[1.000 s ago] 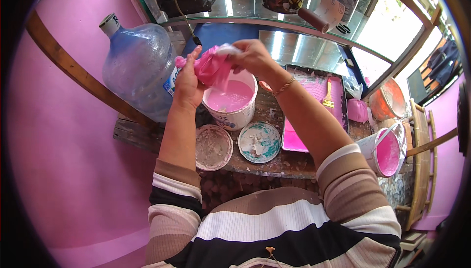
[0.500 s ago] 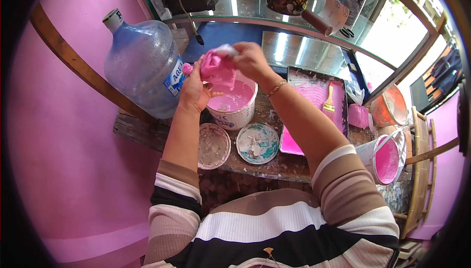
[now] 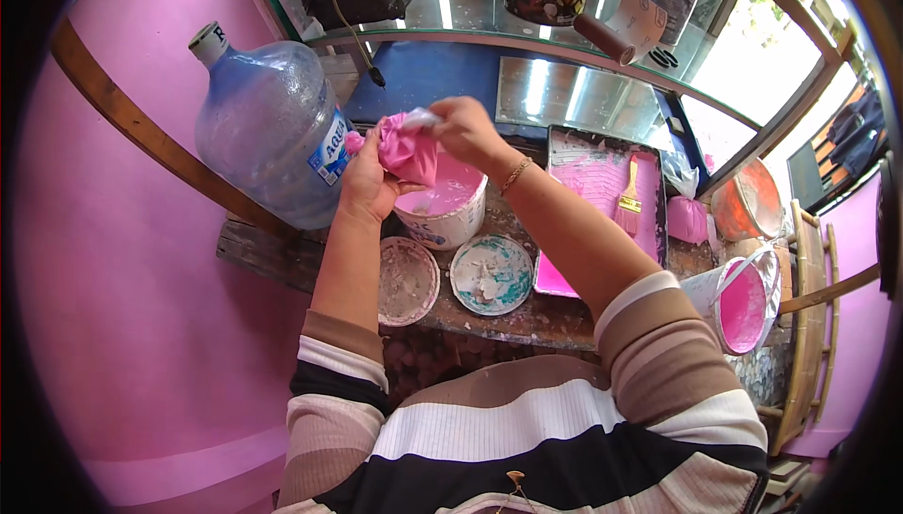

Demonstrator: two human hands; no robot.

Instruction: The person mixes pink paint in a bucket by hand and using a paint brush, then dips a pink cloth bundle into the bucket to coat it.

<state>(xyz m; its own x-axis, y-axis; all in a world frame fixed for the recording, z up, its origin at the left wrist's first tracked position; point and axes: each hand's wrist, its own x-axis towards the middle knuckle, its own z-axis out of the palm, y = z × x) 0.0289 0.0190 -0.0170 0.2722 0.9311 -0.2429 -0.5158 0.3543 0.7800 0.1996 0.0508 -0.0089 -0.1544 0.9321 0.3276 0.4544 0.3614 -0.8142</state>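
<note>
A pink plastic bag (image 3: 410, 158), bunched and bulging, is held above a white bucket (image 3: 451, 228) of pink paint. My left hand (image 3: 365, 183) grips the bag's left side, with a small pink knot or bulge sticking out past it. At the bag's upper right, my right hand (image 3: 466, 128) is closed on its whitish, crumpled end. Some of the fingers are hidden behind the bag, which also covers part of the bucket's opening.
Two paint-crusted lids (image 3: 492, 275) lie before the bucket. Right of them, a black paint tray (image 3: 555, 147) holds pink paint and a brush (image 3: 629, 196). A large water bottle (image 3: 268, 124) stands left. Buckets of pink (image 3: 696, 290) and orange (image 3: 729, 202) stand right.
Both hands stay on the bag. The right hand has come slightly down and to the left, and the bag hangs a little lower with its body fuller.
</note>
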